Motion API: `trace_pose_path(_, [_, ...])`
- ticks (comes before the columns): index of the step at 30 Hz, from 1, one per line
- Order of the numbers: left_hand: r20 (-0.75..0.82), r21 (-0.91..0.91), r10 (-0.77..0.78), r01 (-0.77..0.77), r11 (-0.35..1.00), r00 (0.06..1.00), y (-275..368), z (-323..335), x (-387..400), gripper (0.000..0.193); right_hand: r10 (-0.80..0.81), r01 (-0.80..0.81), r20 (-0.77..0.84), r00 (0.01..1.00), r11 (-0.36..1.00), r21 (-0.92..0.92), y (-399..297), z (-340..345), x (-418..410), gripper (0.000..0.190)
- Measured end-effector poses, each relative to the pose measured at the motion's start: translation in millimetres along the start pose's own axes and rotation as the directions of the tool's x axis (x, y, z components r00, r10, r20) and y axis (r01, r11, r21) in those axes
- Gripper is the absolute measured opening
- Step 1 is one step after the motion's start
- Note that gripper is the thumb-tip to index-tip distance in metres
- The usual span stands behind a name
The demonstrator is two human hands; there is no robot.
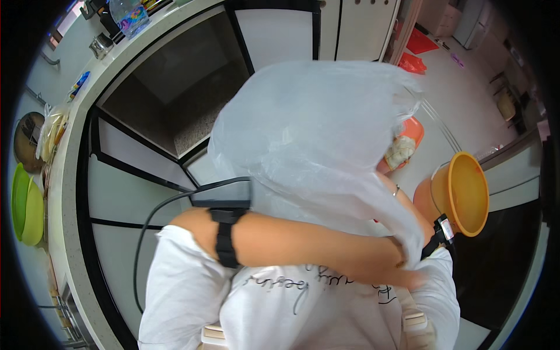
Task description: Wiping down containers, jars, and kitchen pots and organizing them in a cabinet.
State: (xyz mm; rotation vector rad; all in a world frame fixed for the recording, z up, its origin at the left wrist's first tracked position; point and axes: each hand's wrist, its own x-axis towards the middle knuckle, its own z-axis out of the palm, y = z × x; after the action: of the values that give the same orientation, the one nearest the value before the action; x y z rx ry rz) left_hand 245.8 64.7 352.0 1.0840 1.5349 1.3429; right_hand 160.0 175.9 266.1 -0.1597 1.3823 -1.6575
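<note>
A large, translucent white plastic bag [302, 127] billows out in front of me, puffed up. Its lower right side narrows into a twisted strip along my right forearm. My left arm crosses my chest, and my left hand [407, 275], blurred, grips the tail of this strip. A bracelet [396, 190] circles my right forearm, which reaches forward beside the bag. My right hand is hidden by the plastic. Below the arms is my white shirt [280, 306], which bears writing.
An orange bucket [468, 192] stands at the right. Behind the bag, a red-orange basin [411, 131] holds a pale cloth-like item [400, 152]. The white counter [74, 144] curves along the left, above an open cabinet [183, 78]. Green basins [26, 210] sit on it.
</note>
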Motion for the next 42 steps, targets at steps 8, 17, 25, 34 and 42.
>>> trace_pose_path(8, [0.132,0.309,-0.143,0.096,0.946,0.981,33.3,-107.0,-108.2,0.059,0.134,-0.139,0.090,0.987,0.989,0.049,-20.2,5.3,0.1,0.019])
trace_pose_path(17, [-0.838,0.240,-0.199,0.672,0.701,0.507,-69.7,-300.5,-73.2,0.084,0.235,-0.146,0.178,0.956,0.902,-0.406,-24.0,-43.7,24.0,0.015])
trace_pose_path(25, [-0.543,0.459,-0.439,0.691,0.559,0.716,-105.4,-270.3,40.4,0.043,0.040,0.293,0.317,0.948,0.282,-0.913,26.6,-101.9,54.8,0.011])
trace_pose_path(34, [-0.586,0.204,-0.165,0.342,0.917,0.794,-91.2,-219.2,45.0,0.032,-0.473,-0.032,0.050,0.880,-0.164,-0.986,-23.5,-102.8,48.3,0.024])
trace_pose_path(42, [-0.653,0.030,-0.037,0.074,0.997,0.756,-113.3,-240.0,30.3,0.040,-0.369,0.007,0.102,0.924,-0.250,-0.968,-45.2,-106.2,78.8,0.030])
